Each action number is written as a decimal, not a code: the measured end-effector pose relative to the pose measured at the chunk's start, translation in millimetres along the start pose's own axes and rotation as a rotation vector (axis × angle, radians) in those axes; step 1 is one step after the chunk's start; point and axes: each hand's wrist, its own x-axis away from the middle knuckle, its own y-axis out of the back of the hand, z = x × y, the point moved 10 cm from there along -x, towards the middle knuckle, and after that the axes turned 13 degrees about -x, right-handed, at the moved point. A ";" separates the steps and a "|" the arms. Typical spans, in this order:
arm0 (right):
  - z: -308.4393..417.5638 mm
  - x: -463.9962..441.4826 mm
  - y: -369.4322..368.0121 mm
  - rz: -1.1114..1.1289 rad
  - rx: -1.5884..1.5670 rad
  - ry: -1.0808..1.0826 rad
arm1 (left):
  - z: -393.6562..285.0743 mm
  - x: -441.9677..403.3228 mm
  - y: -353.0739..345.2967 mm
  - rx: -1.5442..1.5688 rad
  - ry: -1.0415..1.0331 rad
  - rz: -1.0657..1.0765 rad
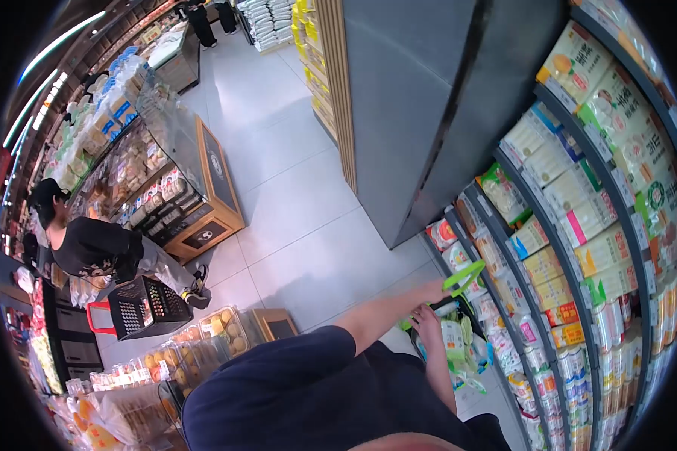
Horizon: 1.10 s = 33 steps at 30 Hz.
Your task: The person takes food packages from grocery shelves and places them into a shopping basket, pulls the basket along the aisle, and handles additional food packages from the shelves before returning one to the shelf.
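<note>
My left arm reaches across to the right, and my left hand point(439, 290) is closed at a bright green basket handle point(470, 275); its fingers are mostly hidden. Below it, my right hand point(427, 325) hovers over or touches the near side of a dark shopping basket, fingers slightly bent and apart; I cannot tell whether they touch the contents. Green-and-white packages point(454, 340) fill the basket, some in shiny clear plastic.
Curved shelves point(549, 218) of packaged food rise close on my right. A dark pillar point(406, 113) stands ahead. To the left are a bakery display point(210, 180), boxes of round goods point(222, 325), and a person point(98, 244) beside a black basket point(147, 308) with a red handle.
</note>
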 end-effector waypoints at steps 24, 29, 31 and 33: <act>73.7 -86.6 13.7 -0.338 0.285 0.175 | -44.6 -145.8 38.0 -0.454 -0.148 0.206; 86.3 -27.3 11.9 -0.513 0.163 0.176 | -98.2 -164.1 14.7 -0.497 -0.363 0.166; 78.2 -12.1 21.4 -0.578 0.152 0.180 | -107.6 -174.0 -3.3 -0.521 -0.301 0.297; 64.4 -7.7 26.8 -0.591 0.134 0.201 | -131.2 -180.5 -11.5 -0.610 -0.417 0.273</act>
